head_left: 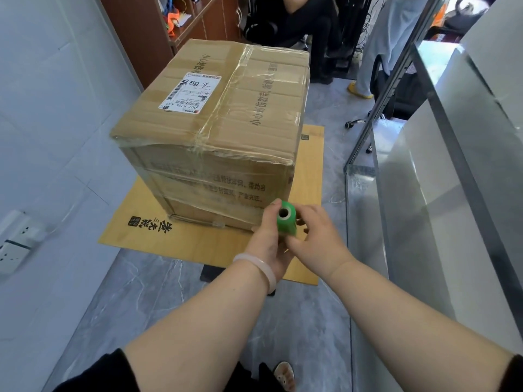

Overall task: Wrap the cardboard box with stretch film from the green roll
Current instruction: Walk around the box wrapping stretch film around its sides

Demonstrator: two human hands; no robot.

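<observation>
A large cardboard box (215,123) with a white shipping label and clear tape stands on a low wooden board (175,239). Bands of clear film lie over its near side. Just in front of the box's near right bottom corner, a small green roll of stretch film (286,220) stands end-up with its hollow core facing me. My left hand (267,244), a pale bangle on its wrist, grips the roll from the left and below. On the roll's right side my right hand (318,239) holds it with curled fingers.
A pale tiled wall with a power socket (15,241) runs along the left. A metal-framed glass counter (452,179) stands close on the right. Behind the box are a wooden cabinet (147,29), office chairs and two people's legs. The floor is grey marble tile.
</observation>
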